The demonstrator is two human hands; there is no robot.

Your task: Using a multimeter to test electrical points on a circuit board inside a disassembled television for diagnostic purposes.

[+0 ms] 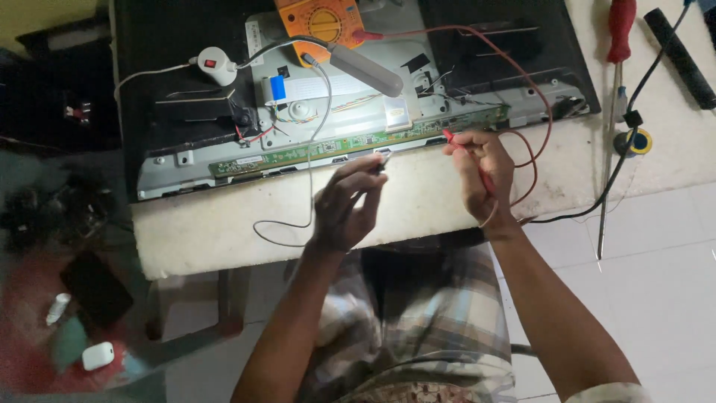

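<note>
Your right hand (483, 170) pinches the red probe (450, 137), tip down on the long green circuit board (358, 140) along the opened panel's (186, 82) near edge. Your left hand (344, 205) clamps a small metal-tipped probe (382, 158) just beside that board, so both reach it together.

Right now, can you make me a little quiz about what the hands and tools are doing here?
1. True or false: the right hand holds a red probe at the green board.
2. What does the left hand pinch? A) a screwdriver B) a small pale connector C) a phone
3. What colour is the meter at the top of the panel?

Key
1. True: its tip touches the long board's edge.
2. B: the connector sits between the fingertips, just below the board.
3. Orange, with a red lead looping to the right hand.
</note>
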